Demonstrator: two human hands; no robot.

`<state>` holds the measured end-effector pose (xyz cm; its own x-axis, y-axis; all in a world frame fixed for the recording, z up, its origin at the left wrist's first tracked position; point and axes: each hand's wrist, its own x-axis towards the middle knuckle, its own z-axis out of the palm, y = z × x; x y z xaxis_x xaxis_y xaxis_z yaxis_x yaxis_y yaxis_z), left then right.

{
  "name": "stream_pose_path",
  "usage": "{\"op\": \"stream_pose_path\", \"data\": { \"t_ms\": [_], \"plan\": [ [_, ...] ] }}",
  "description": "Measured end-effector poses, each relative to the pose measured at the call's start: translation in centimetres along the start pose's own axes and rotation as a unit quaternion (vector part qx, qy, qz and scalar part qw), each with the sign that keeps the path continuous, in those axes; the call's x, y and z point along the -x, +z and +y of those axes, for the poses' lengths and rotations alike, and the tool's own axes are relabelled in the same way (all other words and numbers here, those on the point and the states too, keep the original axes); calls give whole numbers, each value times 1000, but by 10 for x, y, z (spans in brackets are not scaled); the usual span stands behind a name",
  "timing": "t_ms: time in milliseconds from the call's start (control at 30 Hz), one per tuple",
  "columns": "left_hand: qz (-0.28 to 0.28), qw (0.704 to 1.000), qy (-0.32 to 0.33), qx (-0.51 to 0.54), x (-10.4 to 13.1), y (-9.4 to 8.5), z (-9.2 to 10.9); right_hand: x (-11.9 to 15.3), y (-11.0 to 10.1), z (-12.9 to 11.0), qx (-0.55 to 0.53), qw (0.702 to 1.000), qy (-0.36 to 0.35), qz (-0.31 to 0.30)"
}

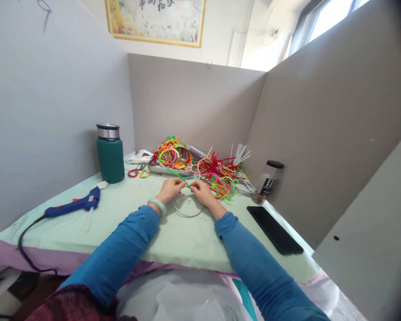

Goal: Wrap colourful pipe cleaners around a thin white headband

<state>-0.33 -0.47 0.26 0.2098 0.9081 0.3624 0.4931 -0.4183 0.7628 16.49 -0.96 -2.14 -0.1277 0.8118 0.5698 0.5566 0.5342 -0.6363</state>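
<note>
A green pipe cleaner (174, 173) runs up and to the left from between my fingertips, over the table. My left hand (170, 189) pinches it near its lower end. Close beside, my right hand (202, 191) has its fingers closed around the same end. Below both hands a thin grey wire hoop (189, 216) shows against the tabletop. Its upper part is hidden by my hands, so whether my fingers also grip the hoop is unclear.
Behind my hands, a metal tray (169, 170) holds colourful pipe-cleaner rings, beside loose pipe cleaners (217, 167). Scissors (138, 172), a green bottle (110, 156) and a blue glue gun (75, 204) lie left. A jar (269, 180) and black phone (274, 229) are right. Partitions enclose the table.
</note>
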Motion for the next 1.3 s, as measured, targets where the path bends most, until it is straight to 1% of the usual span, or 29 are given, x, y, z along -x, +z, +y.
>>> {"op": "stream_pose_path", "data": {
  "t_ms": [67,133,233,367,633,733,867,967,1033,1200,1300],
  "plan": [
    [23,999,40,-11,-1,0,0,-1,0,1,0,1000,8,8],
    [34,996,81,-30,-2,0,0,-1,-1,2,-3,1000,13,12],
    [27,987,139,-79,-2,1,0,-1,0,4,-8,1000,13,12],
    [7,979,165,-122,-3,2,-2,-2,1,5,-15,1000,8,8],
    [-6,972,165,-166,-5,4,-8,0,1,1,-24,1000,-3,5],
    [-4,971,167,-168,-5,4,-8,0,0,-1,-28,1000,-4,5],
    [14,971,169,-170,-5,4,-7,1,-1,-3,-33,999,-7,7],
    [4,973,174,-152,-5,4,-6,1,-1,-3,-36,999,-8,9],
    [-12,979,154,-131,-5,3,-6,1,-1,-3,-40,999,-9,10],
    [-33,997,56,-41,-6,4,-6,0,0,-1,-51,999,-8,11],
    [-37,999,31,16,-6,4,-7,0,0,-1,-55,998,-7,13]
  ]
}}
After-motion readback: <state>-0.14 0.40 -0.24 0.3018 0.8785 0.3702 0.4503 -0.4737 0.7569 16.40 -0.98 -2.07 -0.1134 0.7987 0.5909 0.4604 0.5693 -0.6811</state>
